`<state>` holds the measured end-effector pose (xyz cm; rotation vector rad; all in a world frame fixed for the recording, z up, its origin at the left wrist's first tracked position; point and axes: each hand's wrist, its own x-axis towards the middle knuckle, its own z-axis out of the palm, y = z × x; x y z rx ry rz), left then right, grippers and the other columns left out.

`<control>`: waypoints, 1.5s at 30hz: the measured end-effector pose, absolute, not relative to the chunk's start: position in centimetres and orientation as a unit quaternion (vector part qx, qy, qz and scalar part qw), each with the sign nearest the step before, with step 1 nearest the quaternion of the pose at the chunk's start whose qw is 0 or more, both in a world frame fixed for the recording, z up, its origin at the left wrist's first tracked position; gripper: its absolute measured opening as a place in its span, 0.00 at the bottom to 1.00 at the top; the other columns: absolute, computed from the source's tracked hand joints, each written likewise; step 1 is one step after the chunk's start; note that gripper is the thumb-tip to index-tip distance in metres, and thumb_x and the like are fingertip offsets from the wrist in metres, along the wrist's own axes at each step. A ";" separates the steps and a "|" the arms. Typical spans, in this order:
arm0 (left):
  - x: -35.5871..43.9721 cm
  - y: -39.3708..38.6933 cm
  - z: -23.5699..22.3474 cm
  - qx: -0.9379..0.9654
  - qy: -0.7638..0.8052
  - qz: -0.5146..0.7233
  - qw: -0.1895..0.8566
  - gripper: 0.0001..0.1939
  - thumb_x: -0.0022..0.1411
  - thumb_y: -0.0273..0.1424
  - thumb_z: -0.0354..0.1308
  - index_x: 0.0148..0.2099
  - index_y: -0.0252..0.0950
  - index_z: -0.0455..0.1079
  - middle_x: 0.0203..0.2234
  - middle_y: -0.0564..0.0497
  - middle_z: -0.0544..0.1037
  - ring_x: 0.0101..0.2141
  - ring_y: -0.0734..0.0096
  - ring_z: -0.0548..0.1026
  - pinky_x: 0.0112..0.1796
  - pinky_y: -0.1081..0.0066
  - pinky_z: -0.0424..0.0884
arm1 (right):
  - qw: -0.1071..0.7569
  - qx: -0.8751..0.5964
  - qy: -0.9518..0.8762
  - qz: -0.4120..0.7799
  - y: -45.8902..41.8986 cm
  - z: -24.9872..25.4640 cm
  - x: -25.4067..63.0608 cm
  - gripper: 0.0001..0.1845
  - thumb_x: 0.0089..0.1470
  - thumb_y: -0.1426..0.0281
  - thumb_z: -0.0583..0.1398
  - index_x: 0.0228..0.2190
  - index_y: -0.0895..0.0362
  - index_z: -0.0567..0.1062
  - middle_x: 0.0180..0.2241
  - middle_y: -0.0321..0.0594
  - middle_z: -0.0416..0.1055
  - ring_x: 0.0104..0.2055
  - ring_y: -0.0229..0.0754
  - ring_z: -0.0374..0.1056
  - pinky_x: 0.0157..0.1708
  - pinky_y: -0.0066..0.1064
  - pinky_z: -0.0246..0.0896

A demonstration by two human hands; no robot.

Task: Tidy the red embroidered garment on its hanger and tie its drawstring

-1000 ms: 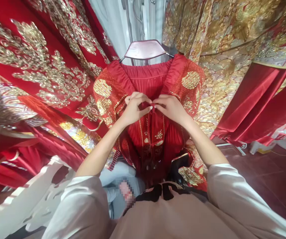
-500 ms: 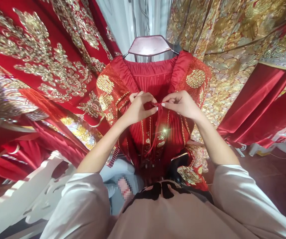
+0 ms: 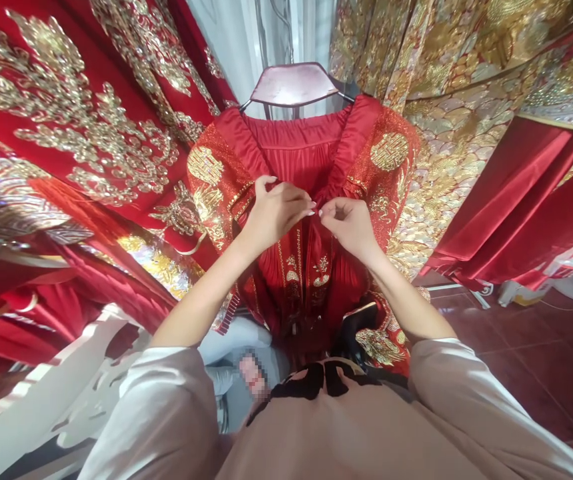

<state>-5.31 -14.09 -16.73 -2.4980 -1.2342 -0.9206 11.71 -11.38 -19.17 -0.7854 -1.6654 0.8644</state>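
Observation:
A red jacket [image 3: 324, 257] with gold embroidery and a gathered collar hangs on a hanger [image 3: 292, 85] in front of me. My left hand [image 3: 282, 208] is closed at the neckline, its fingertips pinching the thin red tie cord there, with one finger lifted away from the others. Just to its right, my right hand [image 3: 349, 225] pinches with thumb and index finger at the same tie. The two sets of fingertips nearly meet. Most of the cord is hidden by my fingers and blends into the red cloth.
Red garments with silver-gold beading [image 3: 131, 140] hang at left. A gold sequinned garment [image 3: 461, 147] and a red velvet drape [image 3: 506, 200] are at right. A white carved panel [image 3: 74, 387] stands lower left. Behind the hanger are pale curtains [image 3: 239, 40]; dark red tiles [image 3: 511, 333] cover the floor.
My right hand has come slightly lower and left, its fingers curling more. My left hand has turned, lifting one finger. The hanging cord ends seen before no longer show, and the view has shifted slightly.

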 end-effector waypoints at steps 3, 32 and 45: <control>-5.4 -13.5 -16.3 -0.888 -0.339 -0.294 0.102 0.13 0.68 0.34 0.48 0.38 0.37 0.73 0.38 0.47 0.77 0.41 0.64 0.71 0.48 0.58 0.57 | 0.524 -0.326 -0.670 0.413 -11.5 -18.9 11.9 0.02 0.38 0.74 0.57 0.18 0.59 0.69 0.15 0.29 0.62 0.18 0.29 0.55 0.19 0.23 0.48; -7.2 -15.2 -15.8 -0.750 -0.225 -0.554 -0.282 0.34 0.62 0.55 0.46 0.14 0.36 0.58 0.17 0.52 0.61 0.19 0.74 0.64 0.25 0.67 0.67 | 0.412 -0.274 -0.785 0.372 -12.2 -19.3 12.1 0.07 0.44 0.72 0.57 0.18 0.59 0.65 0.17 0.29 0.58 0.21 0.29 0.52 0.24 0.24 0.48; -8.4 -12.1 -16.9 -0.847 -0.466 -0.248 0.061 0.12 0.61 0.35 0.53 0.42 0.38 0.74 0.39 0.48 0.75 0.48 0.58 0.67 0.60 0.45 0.36 | 0.240 -0.359 -0.900 0.062 -7.9 -18.3 11.3 0.15 0.56 0.69 0.55 0.42 0.58 0.77 0.27 0.42 0.73 0.29 0.40 0.67 0.34 0.32 0.58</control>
